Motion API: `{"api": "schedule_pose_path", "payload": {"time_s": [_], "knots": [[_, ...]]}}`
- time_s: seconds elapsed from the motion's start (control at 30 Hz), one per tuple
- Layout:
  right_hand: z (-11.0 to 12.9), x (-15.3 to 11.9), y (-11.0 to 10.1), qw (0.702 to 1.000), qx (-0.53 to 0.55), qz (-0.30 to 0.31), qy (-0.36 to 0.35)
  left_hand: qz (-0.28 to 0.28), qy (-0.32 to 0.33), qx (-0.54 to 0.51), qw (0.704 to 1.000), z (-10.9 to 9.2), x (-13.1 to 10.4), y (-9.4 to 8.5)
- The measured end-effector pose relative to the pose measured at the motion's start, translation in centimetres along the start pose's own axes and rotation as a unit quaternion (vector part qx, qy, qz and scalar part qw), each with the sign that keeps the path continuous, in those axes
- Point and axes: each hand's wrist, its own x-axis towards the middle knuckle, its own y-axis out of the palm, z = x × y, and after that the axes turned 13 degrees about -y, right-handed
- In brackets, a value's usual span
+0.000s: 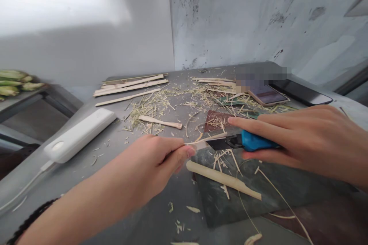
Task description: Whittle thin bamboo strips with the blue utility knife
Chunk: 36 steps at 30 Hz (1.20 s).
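My left hand is closed, pinching one end of a thin pale wooden strip between thumb and fingers. Wrapped round a blue utility knife, my right hand has its index finger stretched forward above the handle. The knife's dark blade points left and lies against the strip, just right of my left fingertips. Below the blade, a thicker pale stick with a narrowed right end rests on a dark grey-green sheet. Thin shavings are scattered around it.
Several pale wooden strips lie at the back left, and more sit at the back right. Shavings cover the middle. Two phones rest at the right. A white power bank with a cable is at the left.
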Motion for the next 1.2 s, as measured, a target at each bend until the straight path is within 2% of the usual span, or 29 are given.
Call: {"api": "schedule_pose_path", "payload": {"time_s": [0.3, 0.8, 1.2], "knots": [[-0.08, -0.03, -0.09, 1.000, -0.004, -0.009, -0.008, -0.003, 0.030, -0.031, 0.999, 0.34, 0.21, 0.17], [-0.12, -0.29, -0.09, 1.000, 0.023, 0.001, -0.005, 0.043, 0.010, -0.039, 0.998, 0.23, -0.15, -0.26], [-0.59, -0.13, 0.11, 0.999, 0.015, -0.018, -0.033, 0.030, 0.013, -0.033, 0.999, 0.25, -0.26, -0.14]]}}
